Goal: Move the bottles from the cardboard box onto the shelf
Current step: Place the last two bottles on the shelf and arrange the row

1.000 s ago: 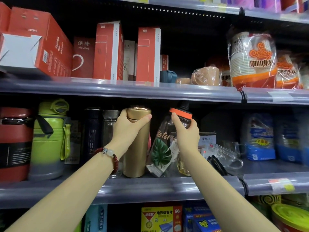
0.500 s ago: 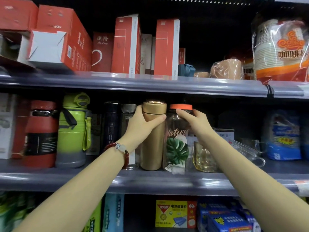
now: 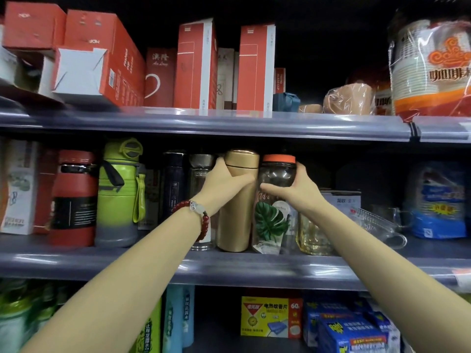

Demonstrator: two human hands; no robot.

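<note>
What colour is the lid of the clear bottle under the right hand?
Orange, on the clear bottle's lid; the head view shows it.

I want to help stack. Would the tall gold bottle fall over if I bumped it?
Probably, if bumped near the top: the gold bottle is tall and narrow on a small base. Its smooth shiny side may be slippery. The orange-lidded bottle close on its right and the left hand gripping it should steady it for now.
</note>
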